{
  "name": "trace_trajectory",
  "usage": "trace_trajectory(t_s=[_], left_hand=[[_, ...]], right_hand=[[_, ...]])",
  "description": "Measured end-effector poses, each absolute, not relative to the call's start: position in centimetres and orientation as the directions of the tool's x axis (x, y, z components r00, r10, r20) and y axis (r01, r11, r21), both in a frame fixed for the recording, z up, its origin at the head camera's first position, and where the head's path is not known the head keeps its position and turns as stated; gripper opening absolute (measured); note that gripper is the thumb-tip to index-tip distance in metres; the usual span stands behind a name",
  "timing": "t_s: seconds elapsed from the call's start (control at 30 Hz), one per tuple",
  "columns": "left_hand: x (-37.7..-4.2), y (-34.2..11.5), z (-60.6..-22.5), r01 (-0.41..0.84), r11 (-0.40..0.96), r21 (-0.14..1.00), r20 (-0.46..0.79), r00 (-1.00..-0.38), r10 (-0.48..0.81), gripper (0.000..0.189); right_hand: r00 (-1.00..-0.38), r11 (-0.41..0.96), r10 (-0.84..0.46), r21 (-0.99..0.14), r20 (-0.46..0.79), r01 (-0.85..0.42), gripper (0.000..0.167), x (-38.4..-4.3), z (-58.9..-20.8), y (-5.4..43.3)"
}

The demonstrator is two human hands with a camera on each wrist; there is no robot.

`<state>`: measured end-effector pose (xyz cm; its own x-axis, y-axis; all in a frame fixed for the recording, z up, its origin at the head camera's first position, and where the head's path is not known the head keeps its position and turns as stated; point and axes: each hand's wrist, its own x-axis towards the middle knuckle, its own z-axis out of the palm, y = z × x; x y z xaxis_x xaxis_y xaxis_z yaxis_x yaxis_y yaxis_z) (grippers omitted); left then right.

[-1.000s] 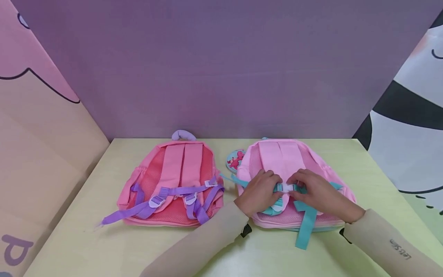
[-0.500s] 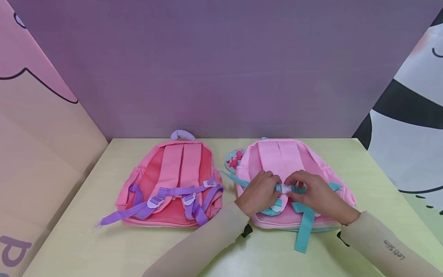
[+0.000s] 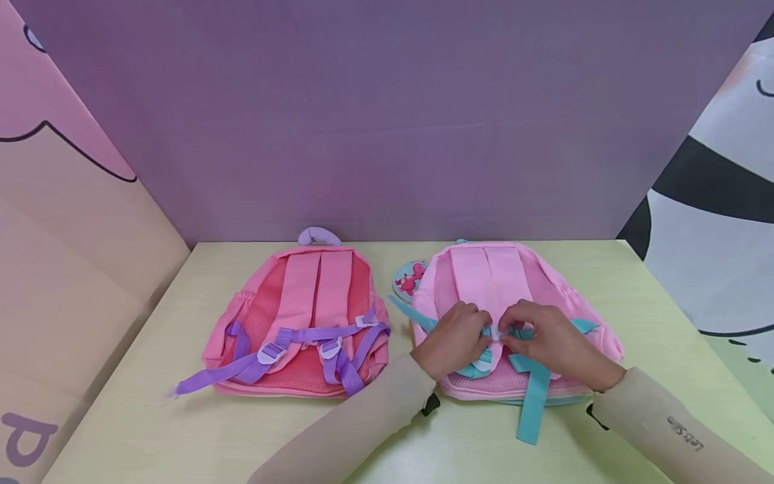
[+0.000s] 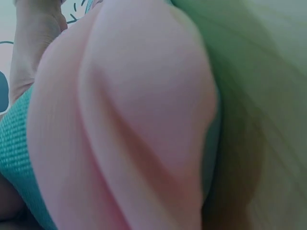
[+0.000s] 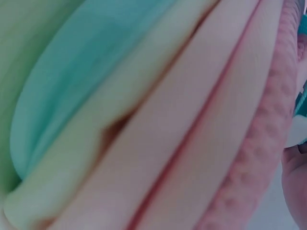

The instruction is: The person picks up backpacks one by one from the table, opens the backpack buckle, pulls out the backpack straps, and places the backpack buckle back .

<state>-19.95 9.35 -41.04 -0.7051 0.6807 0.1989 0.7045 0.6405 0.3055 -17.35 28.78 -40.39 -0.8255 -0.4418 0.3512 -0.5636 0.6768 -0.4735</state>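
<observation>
A light pink backpack [image 3: 447, 282] lies back-side up on the table, teal straps across its lower half. Over its middle, my left hand [image 3: 455, 337] and right hand [image 3: 547, 336] meet at a small white buckle [image 3: 495, 333] on a teal strap. Each hand pinches one side of it, fingertips almost touching, so most of the buckle is hidden. One teal strap end [image 3: 531, 410] hangs off the bag's near edge. Pink fabric [image 4: 144, 96] fills much of the left wrist view, beside a teal strap [image 4: 17, 143]. In the right wrist view, the bag's pink mesh [image 5: 264, 134] shows close up.
Left of the hands lies a coral backpack [image 3: 302, 282], its purple straps [image 3: 326, 333] joined across the back. A round teal piece with a red figure [image 3: 410, 277] pokes out beside the pink bag. A purple wall [image 3: 387, 121] rises behind the table [image 3: 151, 430].
My right hand has shifted slightly left toward the left hand, and less of the white buckle shows between the fingertips. The left hand and both backpacks stay nearly in place.
</observation>
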Motion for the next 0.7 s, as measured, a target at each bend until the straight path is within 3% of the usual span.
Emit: trace_trajectory(t_s=[0.37, 0.7], left_hand=[[-20.08, 9.3, -40.99, 0.724, 0.62, 0.302, 0.2, -0.684, 0.701, 0.028], [-19.87, 9.33, -41.07, 0.695, 0.635, 0.336, 0.179, -0.709, 0.682, 0.026]], right_hand=[[-0.825, 0.67, -0.441, -0.482, 0.353, -0.564, 0.032, -17.26, -40.42, 28.74], [-0.83, 0.697, -0.415, -0.456, 0.371, -0.553, 0.033, -17.21, -40.69, 28.62]])
